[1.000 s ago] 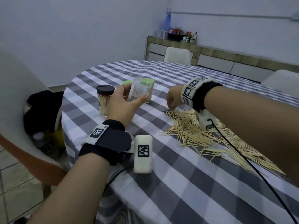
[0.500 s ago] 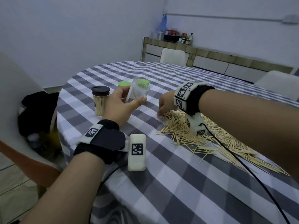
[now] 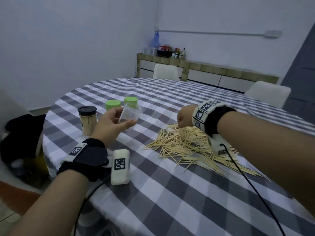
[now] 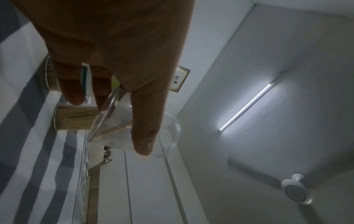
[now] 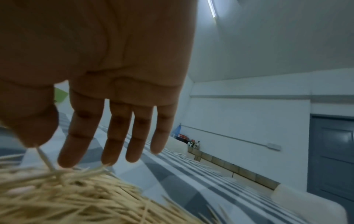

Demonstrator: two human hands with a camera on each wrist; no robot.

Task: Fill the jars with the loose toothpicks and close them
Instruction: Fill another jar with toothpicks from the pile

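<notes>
Head view, near to far. Lower centre-right: toothpick pile (image 3: 190,147) on checked table (image 3: 170,201); thin, stiff, v. light sticks, prone to scatter and roll, so best pinched in small bundles mid-length. Right hand (image 3: 185,116), centre-right, fingers straight, tips in pile, nothing gripped yet. Left hand (image 3: 110,123), centre-left, thumb and fingers round clear jar (image 3: 130,114), tilted, w/ few sticks inside; smooth, light, likely slippery, so held at side wall. Beyond: filled black-lid jar (image 3: 87,120), two green-lid jars (image 3: 113,105).

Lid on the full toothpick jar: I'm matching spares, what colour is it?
Black, seen best in the head view: the round black lid caps the full toothpick jar.
</notes>
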